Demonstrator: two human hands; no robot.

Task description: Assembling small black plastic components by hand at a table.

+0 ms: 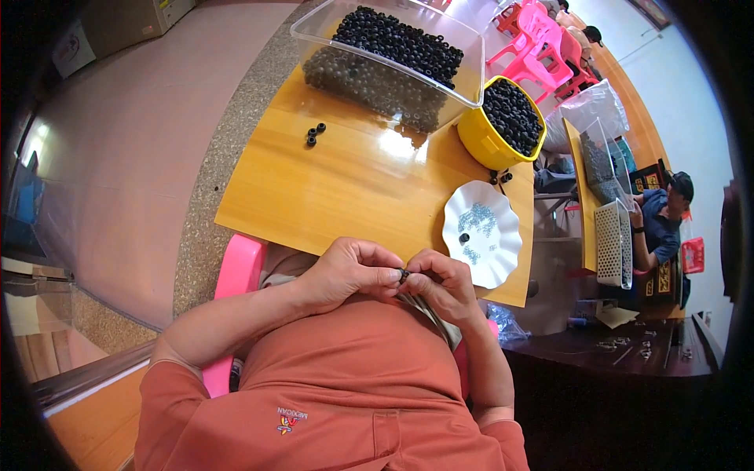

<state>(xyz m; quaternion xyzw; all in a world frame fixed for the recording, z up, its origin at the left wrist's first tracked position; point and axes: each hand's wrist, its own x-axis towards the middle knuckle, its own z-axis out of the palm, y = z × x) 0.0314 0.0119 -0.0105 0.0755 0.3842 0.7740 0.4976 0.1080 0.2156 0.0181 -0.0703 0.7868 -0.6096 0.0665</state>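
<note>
My left hand [357, 269] and my right hand [441, 284] meet in front of my belly, just off the near edge of the table. Between their pinched fingertips is a small black ring-shaped part [404, 275], mostly covered by the fingers. Both hands are closed on it. To the right of them, a white scalloped plate [503, 243] holds many tiny pale blue-grey pieces [479, 220] and one black ring part [464, 238]. What the tiny pieces are is too small to tell.
A clear plastic bin [369, 106] of black ring parts stands at the table's back, beside a yellow tub [481, 140] of more. Several loose parts [312, 137] lie on the wooden table [353, 188]. Pink chairs [542, 39] and a seated co-worker [664, 220] are at the right.
</note>
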